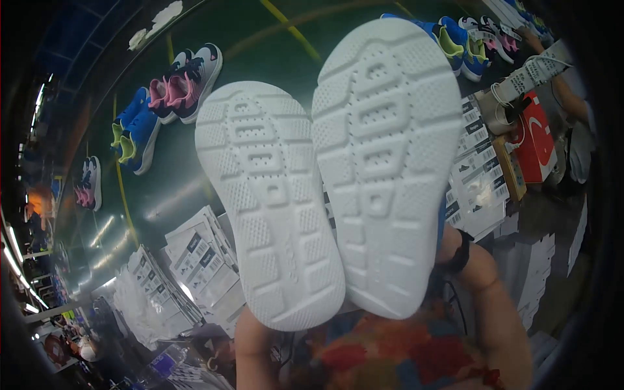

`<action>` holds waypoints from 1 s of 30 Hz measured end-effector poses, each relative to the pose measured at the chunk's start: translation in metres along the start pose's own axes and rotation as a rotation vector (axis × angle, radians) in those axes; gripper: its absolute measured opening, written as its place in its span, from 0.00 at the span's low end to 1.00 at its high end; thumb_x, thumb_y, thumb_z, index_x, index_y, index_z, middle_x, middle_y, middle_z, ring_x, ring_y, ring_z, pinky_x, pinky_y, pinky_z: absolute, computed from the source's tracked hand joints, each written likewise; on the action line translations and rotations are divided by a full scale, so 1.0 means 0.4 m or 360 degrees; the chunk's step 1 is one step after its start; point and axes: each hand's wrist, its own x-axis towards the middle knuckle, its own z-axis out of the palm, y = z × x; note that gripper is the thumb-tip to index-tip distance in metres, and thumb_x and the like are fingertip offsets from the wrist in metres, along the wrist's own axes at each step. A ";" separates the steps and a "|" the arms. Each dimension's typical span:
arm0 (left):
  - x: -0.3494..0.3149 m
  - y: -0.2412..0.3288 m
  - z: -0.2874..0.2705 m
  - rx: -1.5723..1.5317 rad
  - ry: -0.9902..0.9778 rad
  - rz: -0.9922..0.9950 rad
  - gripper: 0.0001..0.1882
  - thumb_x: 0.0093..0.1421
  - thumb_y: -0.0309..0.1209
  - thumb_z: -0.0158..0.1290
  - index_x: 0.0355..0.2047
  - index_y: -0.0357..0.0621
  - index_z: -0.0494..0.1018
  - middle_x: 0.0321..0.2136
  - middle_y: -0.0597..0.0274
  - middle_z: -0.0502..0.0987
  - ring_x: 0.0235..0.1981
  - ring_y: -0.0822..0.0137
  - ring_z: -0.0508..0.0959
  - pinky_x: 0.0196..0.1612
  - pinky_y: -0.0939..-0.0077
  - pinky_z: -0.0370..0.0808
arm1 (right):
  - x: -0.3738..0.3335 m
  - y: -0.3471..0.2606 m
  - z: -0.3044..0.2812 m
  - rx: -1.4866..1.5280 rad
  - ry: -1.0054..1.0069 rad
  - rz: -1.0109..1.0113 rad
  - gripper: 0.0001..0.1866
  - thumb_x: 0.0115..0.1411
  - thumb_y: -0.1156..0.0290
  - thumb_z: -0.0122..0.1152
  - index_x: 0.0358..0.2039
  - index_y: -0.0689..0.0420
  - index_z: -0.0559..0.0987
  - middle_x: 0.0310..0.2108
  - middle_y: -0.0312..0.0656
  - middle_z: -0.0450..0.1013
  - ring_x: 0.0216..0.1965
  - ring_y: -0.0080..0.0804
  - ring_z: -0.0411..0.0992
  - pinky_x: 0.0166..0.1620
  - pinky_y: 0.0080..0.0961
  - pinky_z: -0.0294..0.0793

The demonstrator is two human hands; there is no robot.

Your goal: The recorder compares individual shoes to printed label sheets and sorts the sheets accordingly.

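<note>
The location was a shoe factory or packing floor: a dark green conveyor belt [195,175] carried paired sneakers [185,84], with stacks of white shoe boxes [195,260] alongside.

- Left shoe [270,201]: white rubber sole faces the camera, tread of recessed rectangles and dotted patches, toe up, heel down at the hidden grip.
- Right shoe [383,162]: matching white sole, touching alongside, raised slightly higher, blue upper peeking out.
</note>
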 end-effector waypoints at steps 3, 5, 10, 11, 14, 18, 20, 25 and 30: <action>0.097 0.012 -0.125 -0.0259 0.0004 -0.0096 0.21 0.62 0.24 0.45 0.56 0.33 0.65 0.48 0.48 0.74 0.48 0.62 0.76 0.52 0.67 0.74 | 0.136 -0.041 -0.013 0.0294 0.0088 -0.0235 0.21 0.61 0.79 0.53 0.55 0.60 0.68 0.48 0.43 0.73 0.47 0.31 0.73 0.49 0.28 0.75; 0.229 0.051 -0.052 0.0407 -0.0054 0.0110 0.17 0.60 0.22 0.49 0.50 0.33 0.67 0.42 0.55 0.77 0.42 0.66 0.78 0.39 0.75 0.77 | 0.241 -0.068 -0.039 -0.0715 0.0279 -0.0673 0.20 0.60 0.75 0.53 0.54 0.61 0.68 0.47 0.46 0.73 0.42 0.36 0.75 0.45 0.28 0.74; 0.313 -0.007 -0.069 0.1517 -0.0145 0.0113 0.30 0.58 0.26 0.53 0.60 0.34 0.59 0.45 0.45 0.77 0.35 0.63 0.81 0.35 0.74 0.77 | 0.251 -0.073 -0.011 -0.1834 0.0203 -0.0522 0.23 0.57 0.69 0.57 0.51 0.65 0.72 0.39 0.57 0.76 0.38 0.48 0.77 0.43 0.34 0.75; 0.277 -0.008 -0.025 0.1796 -0.0257 0.0239 0.33 0.59 0.27 0.54 0.63 0.35 0.56 0.46 0.45 0.76 0.36 0.65 0.81 0.38 0.73 0.78 | 0.225 -0.065 -0.040 -0.2090 0.0150 -0.0747 0.21 0.56 0.65 0.59 0.47 0.65 0.75 0.35 0.57 0.76 0.34 0.52 0.76 0.39 0.37 0.75; 0.177 0.006 0.001 0.1948 -0.0477 0.0670 0.22 0.54 0.26 0.57 0.50 0.32 0.70 0.43 0.42 0.77 0.36 0.49 0.80 0.41 0.65 0.76 | 0.137 -0.029 -0.024 -0.2557 0.0255 -0.0633 0.14 0.56 0.63 0.61 0.34 0.63 0.77 0.27 0.52 0.76 0.30 0.50 0.75 0.35 0.38 0.75; 0.093 0.025 0.067 0.2070 -0.0763 0.0873 0.19 0.52 0.27 0.59 0.45 0.36 0.73 0.44 0.43 0.75 0.44 0.44 0.75 0.48 0.60 0.73 | 0.110 0.039 -0.049 -0.2920 0.0191 -0.0814 0.06 0.51 0.71 0.60 0.26 0.61 0.76 0.26 0.48 0.75 0.31 0.43 0.74 0.34 0.34 0.75; 0.088 0.017 0.067 0.2124 -0.0794 0.0895 0.19 0.52 0.27 0.59 0.45 0.37 0.74 0.46 0.42 0.74 0.46 0.44 0.74 0.50 0.59 0.72 | 0.118 0.061 -0.051 -0.2962 0.0172 -0.0848 0.05 0.48 0.74 0.59 0.25 0.61 0.76 0.27 0.47 0.75 0.32 0.43 0.74 0.35 0.34 0.75; 0.065 -0.018 0.081 0.2177 -0.0890 0.0917 0.21 0.51 0.28 0.60 0.46 0.38 0.73 0.50 0.40 0.70 0.50 0.41 0.70 0.52 0.56 0.70 | 0.127 0.093 -0.071 -0.3054 0.0222 -0.1113 0.03 0.44 0.75 0.57 0.20 0.61 0.76 0.26 0.48 0.75 0.31 0.43 0.74 0.34 0.35 0.76; -0.014 -0.093 0.126 0.1982 -0.1205 0.0976 0.21 0.49 0.27 0.60 0.45 0.37 0.73 0.52 0.43 0.69 0.49 0.43 0.70 0.51 0.57 0.70 | 0.136 0.040 -0.086 -0.2766 0.0368 -0.0965 0.06 0.47 0.72 0.58 0.18 0.61 0.75 0.19 0.48 0.74 0.24 0.44 0.74 0.30 0.36 0.75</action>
